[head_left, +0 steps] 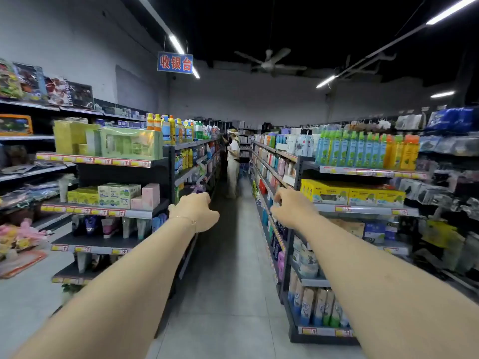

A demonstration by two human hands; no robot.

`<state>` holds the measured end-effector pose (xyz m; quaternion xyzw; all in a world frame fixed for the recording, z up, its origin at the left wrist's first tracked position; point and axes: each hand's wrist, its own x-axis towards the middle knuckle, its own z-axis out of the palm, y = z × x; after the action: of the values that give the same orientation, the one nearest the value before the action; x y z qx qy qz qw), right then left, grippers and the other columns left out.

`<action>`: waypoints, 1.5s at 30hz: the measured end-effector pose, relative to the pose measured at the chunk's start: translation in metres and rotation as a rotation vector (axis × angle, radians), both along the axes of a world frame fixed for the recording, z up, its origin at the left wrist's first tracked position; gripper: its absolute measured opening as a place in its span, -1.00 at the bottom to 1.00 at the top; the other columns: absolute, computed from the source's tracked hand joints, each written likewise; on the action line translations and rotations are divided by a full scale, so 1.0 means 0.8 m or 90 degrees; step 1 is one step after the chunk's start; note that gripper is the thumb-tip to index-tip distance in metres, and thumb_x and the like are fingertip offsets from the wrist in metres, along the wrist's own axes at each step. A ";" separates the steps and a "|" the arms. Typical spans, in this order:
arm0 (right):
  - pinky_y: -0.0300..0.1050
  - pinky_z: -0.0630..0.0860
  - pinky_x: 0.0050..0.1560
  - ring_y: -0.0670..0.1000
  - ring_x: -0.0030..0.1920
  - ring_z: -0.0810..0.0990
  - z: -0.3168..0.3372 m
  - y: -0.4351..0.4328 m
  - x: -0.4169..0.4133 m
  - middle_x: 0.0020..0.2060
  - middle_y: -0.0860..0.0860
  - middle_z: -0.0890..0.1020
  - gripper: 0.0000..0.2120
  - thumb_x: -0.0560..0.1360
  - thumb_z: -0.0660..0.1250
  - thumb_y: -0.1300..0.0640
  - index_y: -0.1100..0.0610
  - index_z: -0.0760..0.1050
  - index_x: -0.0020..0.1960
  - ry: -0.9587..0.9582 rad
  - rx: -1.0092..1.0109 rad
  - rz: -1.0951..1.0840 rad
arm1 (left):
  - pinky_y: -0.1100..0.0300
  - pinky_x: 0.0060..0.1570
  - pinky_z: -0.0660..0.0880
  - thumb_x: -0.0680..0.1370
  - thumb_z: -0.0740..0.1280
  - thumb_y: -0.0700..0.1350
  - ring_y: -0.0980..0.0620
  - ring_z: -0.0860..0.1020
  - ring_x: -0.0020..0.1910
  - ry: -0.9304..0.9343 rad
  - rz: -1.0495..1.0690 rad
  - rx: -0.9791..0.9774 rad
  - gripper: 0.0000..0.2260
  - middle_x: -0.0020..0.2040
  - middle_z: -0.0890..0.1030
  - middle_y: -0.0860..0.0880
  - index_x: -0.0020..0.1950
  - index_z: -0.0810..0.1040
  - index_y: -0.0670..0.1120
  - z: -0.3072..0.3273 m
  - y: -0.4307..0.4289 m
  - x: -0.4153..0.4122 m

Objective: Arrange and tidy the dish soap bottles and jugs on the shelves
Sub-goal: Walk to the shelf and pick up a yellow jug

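Note:
I look down a shop aisle with both arms stretched forward. My left hand [198, 211] hangs in mid-air with fingers curled down and nothing in it. My right hand [291, 208] is likewise held out, fingers loosely bent, holding nothing. Dish soap bottles [169, 129] with orange, yellow and blue bodies stand in a row on the top of the left shelf unit [166, 151]. More yellow bottles [186, 158] sit one level lower. They are well beyond both hands.
The right shelf unit [298, 164] carries green and orange bottles [363, 149] and yellow boxes [350, 194]. A person in light clothes [233, 164] stands far down the grey-tiled aisle [233, 281]. Gift boxes [129, 142] fill the left unit's end face.

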<state>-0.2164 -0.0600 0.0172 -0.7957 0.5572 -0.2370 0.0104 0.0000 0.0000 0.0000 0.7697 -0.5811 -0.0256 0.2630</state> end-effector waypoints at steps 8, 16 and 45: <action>0.09 0.47 0.11 0.17 0.05 0.52 0.011 -0.178 0.085 0.12 0.07 0.53 -0.76 0.49 0.20 0.04 0.08 0.40 0.13 0.058 0.008 0.067 | -0.15 0.28 0.37 0.54 0.26 0.04 -0.10 0.50 0.16 -0.078 -0.006 0.044 -0.68 0.19 0.54 -0.04 0.26 0.43 0.01 0.017 -0.177 0.059; 0.01 0.46 0.01 0.15 -0.01 0.53 -0.004 -0.385 0.127 0.08 0.08 0.53 -0.78 0.51 0.19 0.07 0.10 0.40 0.13 0.081 -0.006 0.062 | 0.01 0.15 0.43 0.56 0.23 0.03 -0.10 0.50 0.17 -0.133 -0.021 0.074 -0.65 0.23 0.52 -0.04 0.33 0.39 0.00 0.009 -0.380 0.095; -0.02 0.36 -0.09 0.15 -0.09 0.47 0.019 -1.234 0.415 0.01 0.08 0.54 -0.83 0.51 0.19 0.06 0.11 0.40 0.05 0.102 -0.032 0.142 | -0.16 0.23 0.37 0.55 0.23 -0.02 -0.12 0.47 0.20 -0.174 -0.003 0.104 -0.70 0.19 0.52 -0.03 0.28 0.40 0.02 0.031 -1.224 0.365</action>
<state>0.1155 -1.0472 0.0326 -0.8693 0.4578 -0.1844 -0.0279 0.2923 -0.9793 0.0246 0.7834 -0.6093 0.0316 0.1181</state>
